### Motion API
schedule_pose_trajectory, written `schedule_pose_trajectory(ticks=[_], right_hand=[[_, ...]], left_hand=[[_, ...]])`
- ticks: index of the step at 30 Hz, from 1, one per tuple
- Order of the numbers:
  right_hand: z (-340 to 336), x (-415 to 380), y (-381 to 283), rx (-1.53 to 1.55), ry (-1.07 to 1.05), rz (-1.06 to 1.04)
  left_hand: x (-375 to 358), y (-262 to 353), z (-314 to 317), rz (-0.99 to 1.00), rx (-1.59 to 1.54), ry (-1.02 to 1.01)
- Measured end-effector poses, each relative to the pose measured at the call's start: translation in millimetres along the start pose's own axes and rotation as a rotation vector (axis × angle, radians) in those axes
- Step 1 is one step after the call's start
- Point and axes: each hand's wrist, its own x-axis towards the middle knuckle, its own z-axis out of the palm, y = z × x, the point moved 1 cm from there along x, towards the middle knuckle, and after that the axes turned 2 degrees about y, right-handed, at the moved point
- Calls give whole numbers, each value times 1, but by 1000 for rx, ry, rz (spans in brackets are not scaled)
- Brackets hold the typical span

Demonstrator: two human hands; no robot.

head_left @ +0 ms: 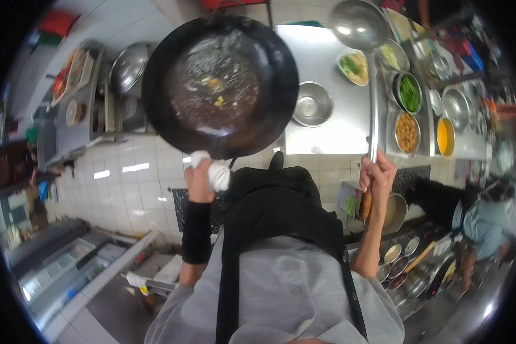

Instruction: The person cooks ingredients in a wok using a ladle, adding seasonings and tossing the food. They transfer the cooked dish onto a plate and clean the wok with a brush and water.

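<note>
My left hand (199, 182) is closed around a folded white cloth (218, 174) at the near rim of a large black wok (160, 109). The wok's handle is hidden under the cloth and fingers. Inside the wok are a glossy wet film and a few small yellowish food bits (218, 101). My right hand (379, 173) grips the long handle of a big metal ladle (358, 26), its wooden end below my fingers. The round bowl of the ladle is raised at the far end, over the back right of the steel table.
On the steel table (338, 135) stand a metal bowl (313, 104) and a white dish of food (354, 67). Bowls of chopped greens (409, 93), brown pieces (406, 132) and yellow liquid (445, 136) line the right. A co-worker (487, 223) bends at the lower right.
</note>
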Motion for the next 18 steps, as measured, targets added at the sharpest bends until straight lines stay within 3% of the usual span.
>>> schedule_pose_trajectory(ticks=[4, 9, 12, 15, 18], right_hand=[[72, -9, -19, -372, -160, 136], [144, 46, 32, -695, -430, -220], [155, 83, 48, -684, -545, -312], [160, 102, 12, -822, -711, -69], [157, 107, 18, -877, -911, 48]], left_hand=[[-2, -7, 20, 28, -40, 60], [-1, -8, 11, 79, -69, 109], [-2, 3, -8, 45, -65, 124], [10, 2, -38, 23, -25, 146], [14, 4, -60, 1, 19, 208]])
